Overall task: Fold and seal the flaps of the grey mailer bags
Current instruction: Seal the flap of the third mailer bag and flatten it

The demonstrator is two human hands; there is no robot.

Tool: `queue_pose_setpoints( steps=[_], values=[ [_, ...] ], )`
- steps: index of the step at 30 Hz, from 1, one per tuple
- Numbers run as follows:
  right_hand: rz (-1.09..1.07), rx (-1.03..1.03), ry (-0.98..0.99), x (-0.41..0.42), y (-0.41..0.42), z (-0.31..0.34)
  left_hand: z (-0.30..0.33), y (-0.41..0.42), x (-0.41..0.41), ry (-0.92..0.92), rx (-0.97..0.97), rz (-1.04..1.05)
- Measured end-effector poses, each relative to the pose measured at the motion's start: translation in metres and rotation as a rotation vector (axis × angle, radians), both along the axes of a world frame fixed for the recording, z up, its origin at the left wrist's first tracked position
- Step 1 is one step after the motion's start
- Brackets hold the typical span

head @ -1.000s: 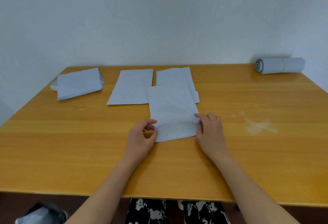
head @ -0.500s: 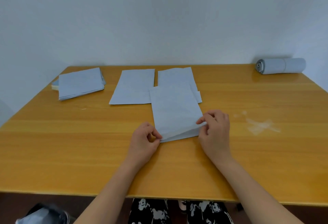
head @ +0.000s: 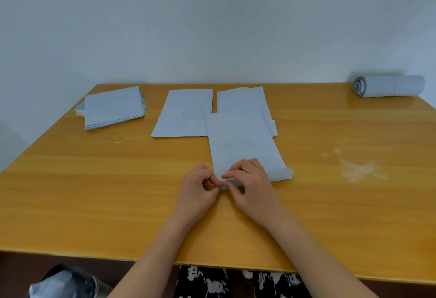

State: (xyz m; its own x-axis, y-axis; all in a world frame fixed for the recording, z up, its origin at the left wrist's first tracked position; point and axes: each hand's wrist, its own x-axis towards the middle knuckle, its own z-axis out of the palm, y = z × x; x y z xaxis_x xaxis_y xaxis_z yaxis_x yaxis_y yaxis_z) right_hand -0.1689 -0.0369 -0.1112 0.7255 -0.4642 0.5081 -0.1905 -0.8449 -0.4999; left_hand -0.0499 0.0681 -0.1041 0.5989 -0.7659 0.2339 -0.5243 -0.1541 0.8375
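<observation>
Wooden and orange-toned, the bench (head: 118, 203) carries all the work, its near edge running just above the person's patterned trousers (head: 207, 283).

Nearest the person, both hands meet at the near left corner of the grey mailer bag (head: 243, 146). The left hand (head: 198, 191) has its fingers curled, thumb and forefinger pinching at that corner. The right hand (head: 252, 184) lies curled over the near edge, its fingertips pinching the flap (head: 280, 174) where it begins to turn up. A pale strip shows along the flap toward the right corner; whether it is a release liner or bare adhesive cannot be told.

Step in hand, by judgement: starting the fold at the flap's left end, possibly peeling the liner. The next move calls for an even fold across the full width, then firm pressure along it so the seal sets without creases.

Right of the bag, tape residue (head: 356, 170) marks the surface. Farther back lie two flat mailers (head: 186, 111), one partly under the worked bag. A stack of mailers (head: 113, 106) sits far left, and a rolled bundle (head: 389, 86) far right. Behind stands a plain pale wall (head: 212, 26).
</observation>
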Motion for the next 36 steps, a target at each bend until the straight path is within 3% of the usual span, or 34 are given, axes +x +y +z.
queue_pose_setpoints(
  steps=[19, 36],
  values=[
    [-0.010, 0.130, 0.118, 0.0037, 0.0018, 0.0029, 0.0005, -0.0009, -0.0006, 0.023, 0.003, -0.033],
    [-0.106, 0.201, 0.043, 0.0033, -0.0008, 0.0004, 0.0021, -0.0006, -0.0024, 0.010, 0.016, -0.034]
  ],
)
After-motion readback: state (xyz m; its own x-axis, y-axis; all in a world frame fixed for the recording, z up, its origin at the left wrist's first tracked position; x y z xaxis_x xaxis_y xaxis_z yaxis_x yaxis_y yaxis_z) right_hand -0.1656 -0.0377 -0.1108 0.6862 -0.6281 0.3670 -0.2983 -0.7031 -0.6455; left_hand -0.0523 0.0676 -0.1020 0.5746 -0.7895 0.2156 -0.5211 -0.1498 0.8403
